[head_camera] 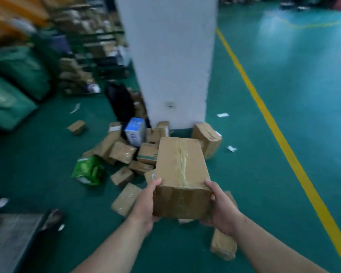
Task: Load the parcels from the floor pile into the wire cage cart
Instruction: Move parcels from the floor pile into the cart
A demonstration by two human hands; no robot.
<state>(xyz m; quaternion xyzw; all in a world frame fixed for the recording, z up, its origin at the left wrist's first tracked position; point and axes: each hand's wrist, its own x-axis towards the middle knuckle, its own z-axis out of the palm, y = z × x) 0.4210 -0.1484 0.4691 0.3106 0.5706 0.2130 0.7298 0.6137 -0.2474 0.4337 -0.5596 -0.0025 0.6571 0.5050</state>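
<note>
Fingers first: the left hand (145,201) has its thumb hooked over the top edge and the rest wrapped under the near left corner of a long cardboard box (180,174), and the right hand (221,210) mirrors it on the other corner, so both sets of fingers are closed around that one parcel. It's held clear of the floor, near end toward the person, taped seam running away down the top.

Just beyond and under it sits the floor pile (124,152), a scatter of small brown cartons plus a blue-and-white box (135,131) and a green pouch (88,170), all bunched at the foot of a white pillar (169,62). More cartons lie right by the hands, on the green floor (264,154).

So I'd say this is the carry step: one picked, not yet loaded. The cage cart isn't clearly in shot; something grey and blurry at the bottom left could be it, can't tell. Next move probably needs a turn away from the pillar, keeping the box level, without stepping on strays.
</note>
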